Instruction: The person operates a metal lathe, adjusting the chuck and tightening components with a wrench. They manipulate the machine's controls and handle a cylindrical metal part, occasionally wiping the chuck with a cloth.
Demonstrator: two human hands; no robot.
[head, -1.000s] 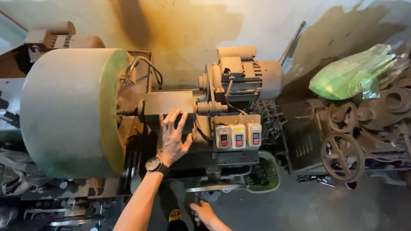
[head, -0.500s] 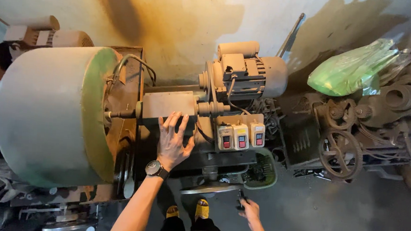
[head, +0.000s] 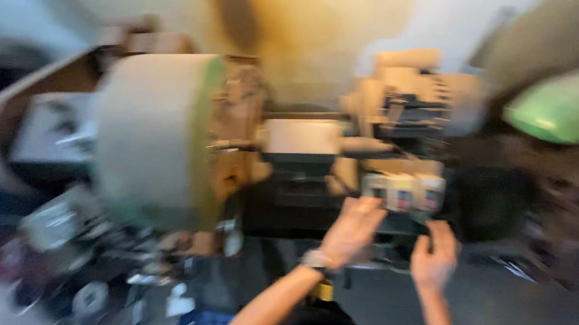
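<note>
Centrally, an old lathe [head: 316, 171] fills the view; the whole frame is motion-blurred, so fine detail cannot be read.

Hands:
- Left hand [head: 351, 230]: fingers spread and extended, palm toward the machine body, fingertips at the lower edge of the switch box [head: 403, 191]. It grasps nothing. A watch [head: 315, 259] sits on this wrist.
- Right hand [head: 435, 256]: open, fingers pointing up toward the dark machine front just below the box. Whether it touches the surface cannot be told. It holds nothing.

Switch box: a pale rectangular unit on the machine front, right of centre, just above both hands. It carries three small squarish buttons in a row, each with a darker mark; colours are too blurred to name reliably.

Surroundings:
- Drum [head: 157, 138]: large, pale, cylindrical, with a green band along its right rim; left of the hands, well apart from them.
- Motor [head: 418, 90]: beige, ribbed, above the box.
- Bag [head: 564, 106]: bright green plastic, upper right, resting on dark machinery, well apart from the hands.
- Wall [head: 312, 16]: pale with a yellow-brown stain behind the machine.
- Scrap [head: 89, 264]: mixed metal parts and pale pieces, lower left.
</note>
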